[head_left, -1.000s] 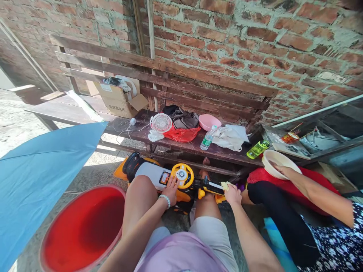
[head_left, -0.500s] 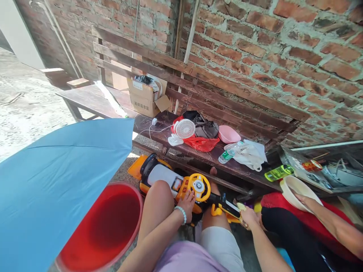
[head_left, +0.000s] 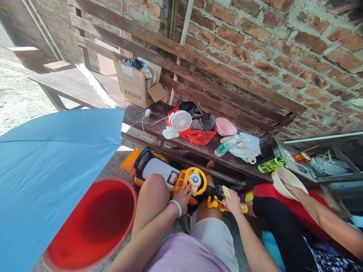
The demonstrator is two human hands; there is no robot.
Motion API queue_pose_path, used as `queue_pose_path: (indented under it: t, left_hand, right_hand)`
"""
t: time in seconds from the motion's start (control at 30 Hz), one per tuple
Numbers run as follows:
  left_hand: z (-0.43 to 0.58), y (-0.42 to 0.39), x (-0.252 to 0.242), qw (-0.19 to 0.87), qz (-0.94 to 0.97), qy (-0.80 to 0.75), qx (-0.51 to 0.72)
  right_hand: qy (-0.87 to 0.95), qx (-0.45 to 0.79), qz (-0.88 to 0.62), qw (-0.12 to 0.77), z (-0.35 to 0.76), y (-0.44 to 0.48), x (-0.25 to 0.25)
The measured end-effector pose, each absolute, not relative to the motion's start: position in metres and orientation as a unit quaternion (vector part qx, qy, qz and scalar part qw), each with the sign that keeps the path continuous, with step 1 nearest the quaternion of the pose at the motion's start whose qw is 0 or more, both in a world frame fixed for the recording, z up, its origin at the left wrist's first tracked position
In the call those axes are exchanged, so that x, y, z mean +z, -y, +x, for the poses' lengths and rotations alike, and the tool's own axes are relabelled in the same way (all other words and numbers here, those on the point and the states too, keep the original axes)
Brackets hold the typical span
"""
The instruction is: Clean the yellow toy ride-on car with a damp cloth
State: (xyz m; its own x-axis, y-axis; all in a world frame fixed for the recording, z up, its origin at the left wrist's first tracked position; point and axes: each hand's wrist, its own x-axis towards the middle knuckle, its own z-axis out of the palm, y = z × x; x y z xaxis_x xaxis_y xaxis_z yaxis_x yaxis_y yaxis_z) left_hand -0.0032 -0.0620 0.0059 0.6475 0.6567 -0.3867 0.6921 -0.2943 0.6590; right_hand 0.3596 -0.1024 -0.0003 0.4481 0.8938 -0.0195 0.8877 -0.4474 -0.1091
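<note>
A yellow, black and white ride-on toy car [head_left: 159, 170] lies across my knees, its yellow steering wheel [head_left: 195, 181] facing up. My left hand [head_left: 182, 198], with a pale bead bracelet on its wrist, rests with fingers stretched out on the toy just beside the wheel. In my right hand [head_left: 234, 204] is a crumpled pale yellow cloth [head_left: 226, 192]. That hand presses it against the toy's black and yellow front arm [head_left: 213, 192], right of the wheel; my palm is hidden.
A red tub [head_left: 133, 226] with water stands at left, under a blue umbrella [head_left: 56, 162]. Beyond is a wooden bench [head_left: 141, 134] with a white fan [head_left: 180, 121], a bottle [head_left: 223, 148] and a cardboard box [head_left: 132, 85]. At right, another person's hand [head_left: 295, 190] holds a cream basin [head_left: 279, 181].
My right hand and the cloth have moved left along the toy's front arm, closer to the steering wheel. My left hand stays on the toy. The view has shifted slightly.
</note>
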Motion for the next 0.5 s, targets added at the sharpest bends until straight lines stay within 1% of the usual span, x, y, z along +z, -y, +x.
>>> queue_pose_path:
  t: [0.1,0.17,0.27,0.33,0.4,0.5]
  left_hand:
    - [-0.001,0.059,0.01,0.423,0.787,-0.448,0.014]
    - [0.002,0.054,0.012,0.404,0.765,-0.498,0.067]
    - [0.008,0.043,0.01,0.38,0.718,-0.572,0.113]
    - [0.01,0.037,0.006,0.394,0.698,-0.588,0.106]
    - [0.011,0.034,0.002,0.406,0.698,-0.581,0.102]
    - [0.009,0.034,-0.001,0.387,0.714,-0.575,0.101]
  right_hand:
    - [0.503,0.014,-0.864,-0.01,0.374,0.129,0.002]
    - [0.466,0.007,-0.884,-0.042,0.385,0.146,0.006]
    - [0.414,0.015,-0.909,-0.054,0.4,0.168,0.01]
    - [0.399,0.021,-0.916,-0.018,0.405,0.174,0.008]
    - [0.384,0.023,-0.922,0.039,0.402,0.173,0.004]
    - [0.371,0.03,-0.92,0.124,0.379,0.158,-0.005]
